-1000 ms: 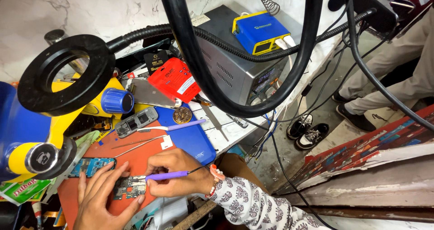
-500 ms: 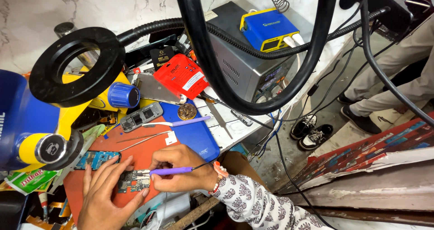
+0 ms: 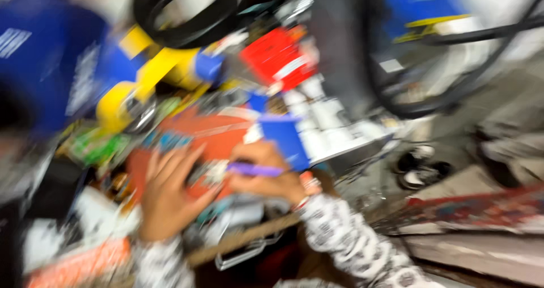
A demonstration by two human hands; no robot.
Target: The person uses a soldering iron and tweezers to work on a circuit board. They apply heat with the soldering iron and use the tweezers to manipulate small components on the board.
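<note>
A slim purple tool (image 3: pixel 255 169) is gripped in the right hand (image 3: pixel 266 172), over a small blurred circuit board (image 3: pixel 208 173) on the orange mat (image 3: pixel 221 138), mid-table. The left hand (image 3: pixel 167 194) is spread flat beside it.

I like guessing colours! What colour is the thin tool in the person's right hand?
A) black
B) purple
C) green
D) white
B: the thin tool held in the right hand shows as a purple streak over the orange mat, even through the blur, while the left hand lies flat beside it.
</note>
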